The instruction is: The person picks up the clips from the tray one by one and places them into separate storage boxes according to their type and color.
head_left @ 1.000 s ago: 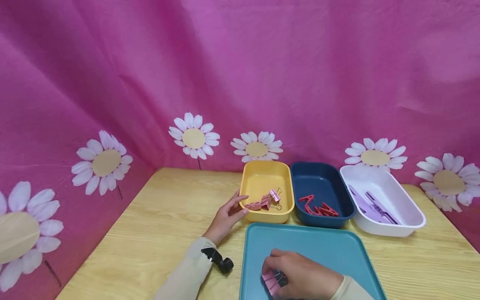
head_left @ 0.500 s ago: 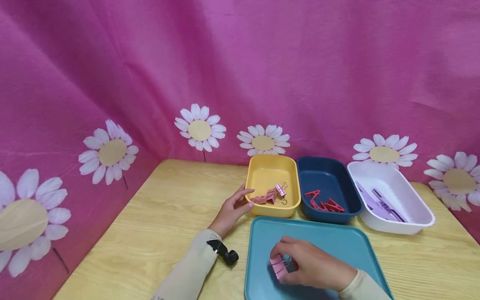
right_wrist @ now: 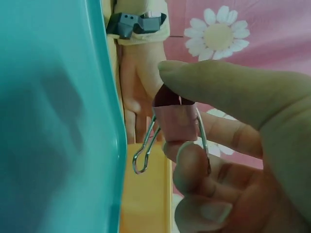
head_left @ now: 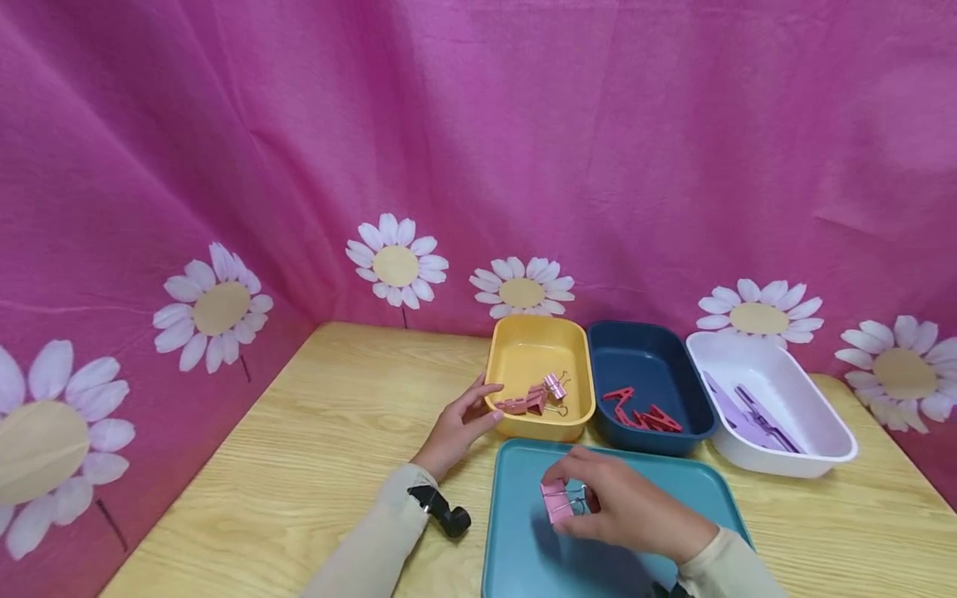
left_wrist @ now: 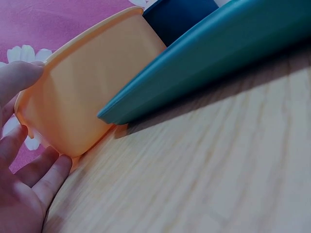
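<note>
My right hand (head_left: 631, 511) pinches a pink binder clip (head_left: 557, 502) between thumb and fingers, raised over the teal tray (head_left: 516, 540). Up close in the right wrist view, the clip (right_wrist: 177, 121) has silver wire handles spread to both sides. At the near left corner of a yellow bin (head_left: 542, 428), my left hand (head_left: 454, 428) rests with fingers spread. The left wrist view has its fingers (left_wrist: 53, 177) low on the bin's outer wall and the thumb at the rim. Several pink binder clips (head_left: 534, 402) lie inside that bin.
Right of the yellow bin stands a navy bin (head_left: 650, 442) with red clothespins (head_left: 656, 419). Beyond it, a white bin (head_left: 792, 463) holds flat purple pieces (head_left: 736, 419). The wooden table (head_left: 321, 432) backs onto a pink curtain (head_left: 478, 149) printed with daisies.
My right hand has lifted the pink binder clip off the tray, moving up towards the bins. The left hand stays at the yellow bin's corner. The head view has shifted slightly.
</note>
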A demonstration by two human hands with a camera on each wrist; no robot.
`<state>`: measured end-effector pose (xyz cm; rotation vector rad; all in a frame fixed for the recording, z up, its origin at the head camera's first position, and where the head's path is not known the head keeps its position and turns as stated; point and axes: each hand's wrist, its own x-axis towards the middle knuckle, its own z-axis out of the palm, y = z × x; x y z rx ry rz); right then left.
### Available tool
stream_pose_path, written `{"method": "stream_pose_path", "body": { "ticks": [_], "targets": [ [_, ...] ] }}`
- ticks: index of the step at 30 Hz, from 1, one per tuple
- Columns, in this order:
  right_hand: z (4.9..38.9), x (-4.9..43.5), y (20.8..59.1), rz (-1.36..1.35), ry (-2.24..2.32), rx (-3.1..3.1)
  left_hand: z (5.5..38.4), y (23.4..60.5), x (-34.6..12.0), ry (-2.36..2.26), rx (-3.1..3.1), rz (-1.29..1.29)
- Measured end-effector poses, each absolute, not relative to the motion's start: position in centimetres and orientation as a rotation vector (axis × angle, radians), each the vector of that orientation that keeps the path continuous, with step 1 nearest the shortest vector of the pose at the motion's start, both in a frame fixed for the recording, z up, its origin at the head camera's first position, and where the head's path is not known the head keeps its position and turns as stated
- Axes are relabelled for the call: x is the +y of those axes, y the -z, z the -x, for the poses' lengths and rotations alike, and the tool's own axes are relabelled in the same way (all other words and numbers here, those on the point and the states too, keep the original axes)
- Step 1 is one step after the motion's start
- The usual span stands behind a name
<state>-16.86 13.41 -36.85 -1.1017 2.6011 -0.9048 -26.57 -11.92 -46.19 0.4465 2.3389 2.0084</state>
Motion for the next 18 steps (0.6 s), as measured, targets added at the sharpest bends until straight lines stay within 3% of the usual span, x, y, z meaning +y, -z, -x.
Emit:
{"method": "stream_pose_path", "body": {
  "ticks": [18],
  "targets": [
    [21.8,14.1,36.4,1.052,0.948,2.809,26.8,46.4,-12.1,-1.996,2.346,-0.447]
  ]
}}
